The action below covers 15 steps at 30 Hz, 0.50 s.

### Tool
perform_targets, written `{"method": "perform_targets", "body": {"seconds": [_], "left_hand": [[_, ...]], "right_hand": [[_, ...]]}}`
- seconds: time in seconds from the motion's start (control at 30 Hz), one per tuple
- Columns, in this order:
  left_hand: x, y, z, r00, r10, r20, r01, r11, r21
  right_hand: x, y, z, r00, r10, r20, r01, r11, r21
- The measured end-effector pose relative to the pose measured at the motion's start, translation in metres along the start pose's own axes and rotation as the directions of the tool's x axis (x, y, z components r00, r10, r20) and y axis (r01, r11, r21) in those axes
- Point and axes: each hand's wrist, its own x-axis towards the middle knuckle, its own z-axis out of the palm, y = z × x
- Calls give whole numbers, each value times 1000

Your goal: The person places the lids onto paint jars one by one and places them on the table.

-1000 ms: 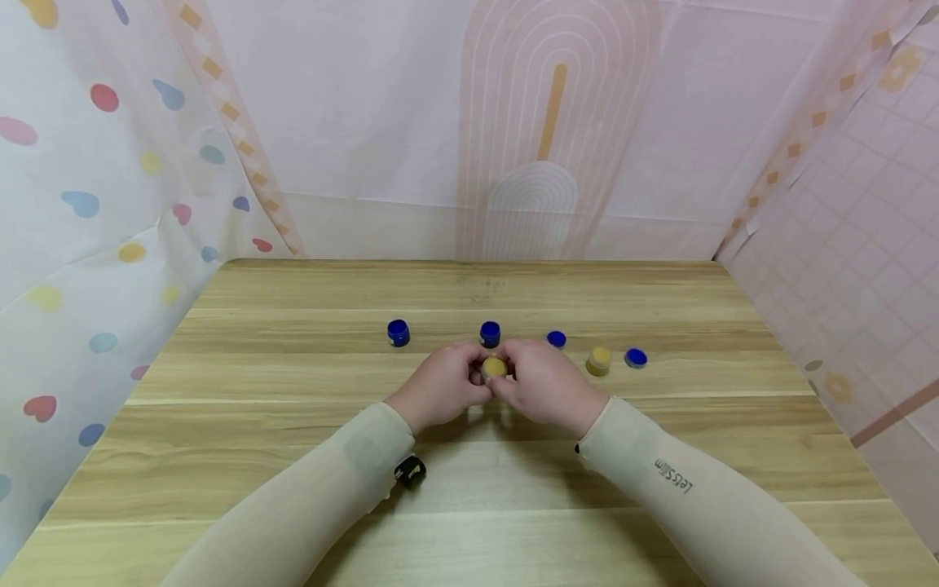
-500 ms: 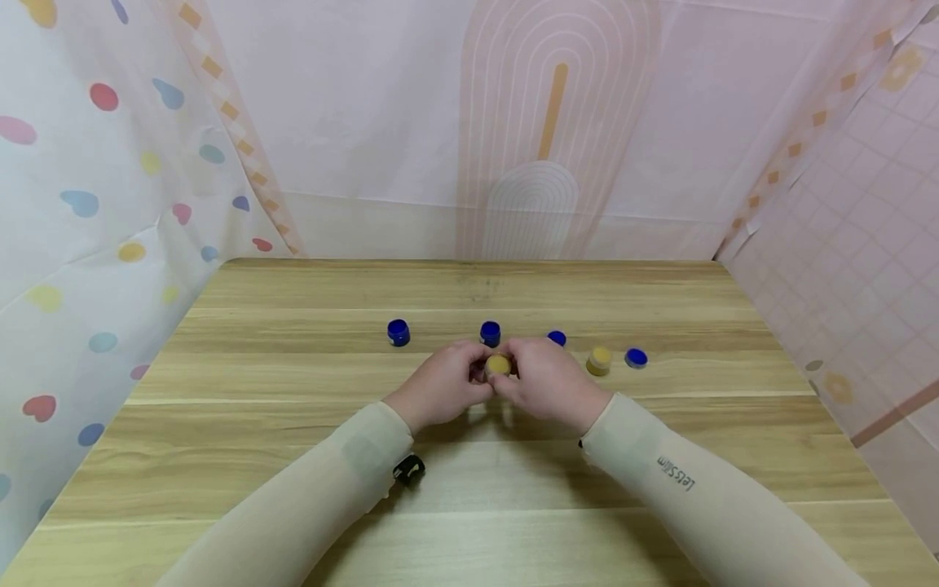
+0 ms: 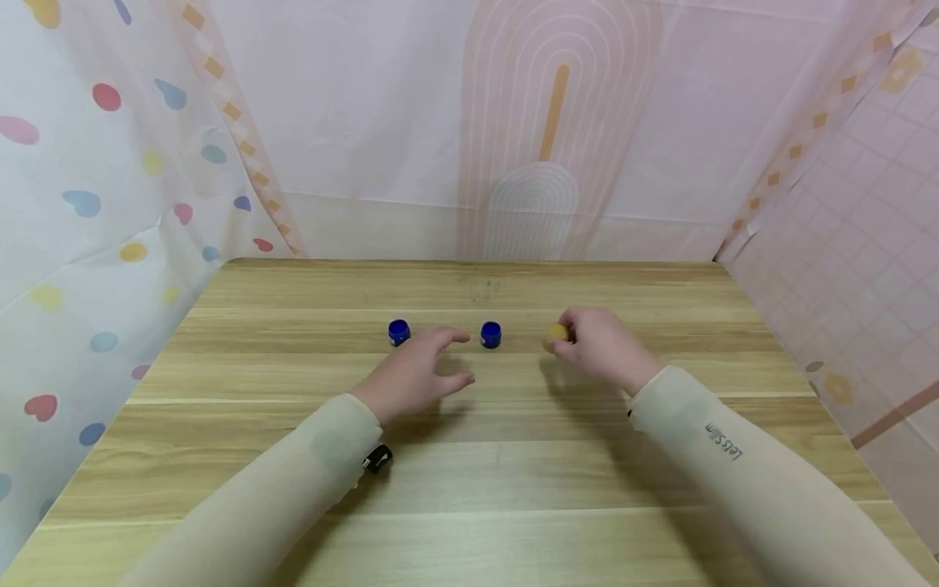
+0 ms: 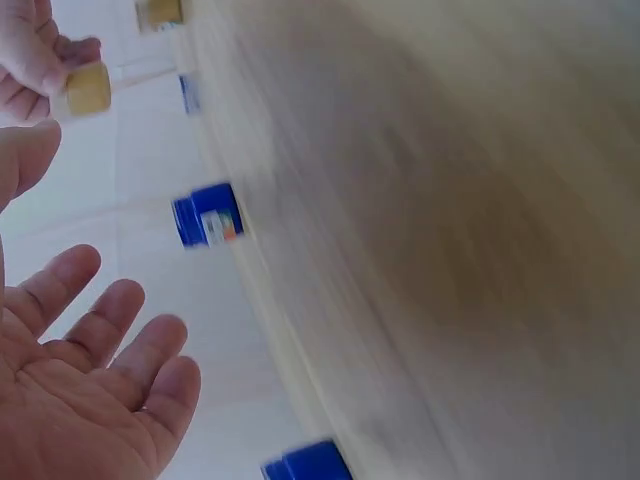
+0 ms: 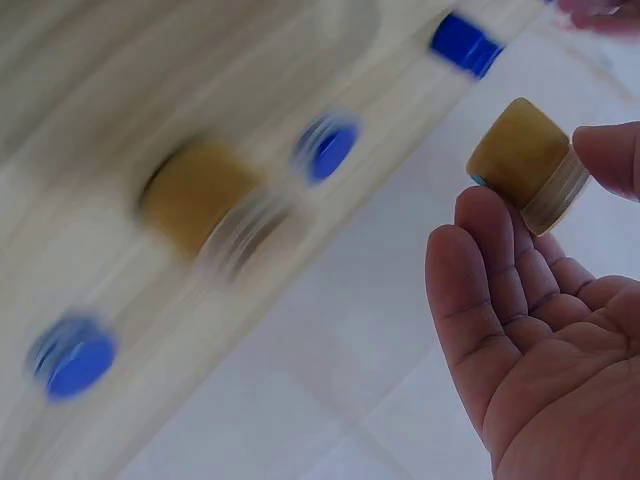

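My right hand (image 3: 605, 346) pinches a small yellow paint jar (image 5: 520, 155) with a pale ridged lid between thumb and fingertips, above the right half of the table. To the left, my left hand (image 3: 412, 377) has its fingers spread and holds nothing. One small blue jar (image 3: 491, 335) stands beyond its fingertips; another blue jar (image 3: 399, 330) is just behind the back of the hand. A second yellow jar (image 5: 200, 195) sits on the table between two blue lids, the nearer lid (image 5: 75, 358) and the farther lid (image 5: 328, 147). In the head view, my right hand hides these three.
The wooden table (image 3: 484, 481) reaches back to a pale patterned cloth backdrop (image 3: 367, 122). Patterned cloth also hangs along both sides. A black strap piece (image 3: 377, 458) sits at my left wrist.
Both hands were together around the yellow jar. My left hand has let go and drawn back left with fingers spread, while my right hand has carried the jar right.
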Motion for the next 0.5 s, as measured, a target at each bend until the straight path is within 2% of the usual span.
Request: {"method": "perform_targets", "body": {"seconds": [0.17,0.3,0.5], "left_hand": [[-1,-21,-11,998,31,-59,-25,995,95],[-2,-37,-22,995,41,-94,-28,991,134],[-4,-50,-37,995,5,-104,12,987,160]], "right_hand": [[4,25,-14,999,48,-11,-48,997,-66],[8,40,-19,997,78,-5,-79,989,-123],[16,53,-19,993,120,18,-115,977,-182]]}}
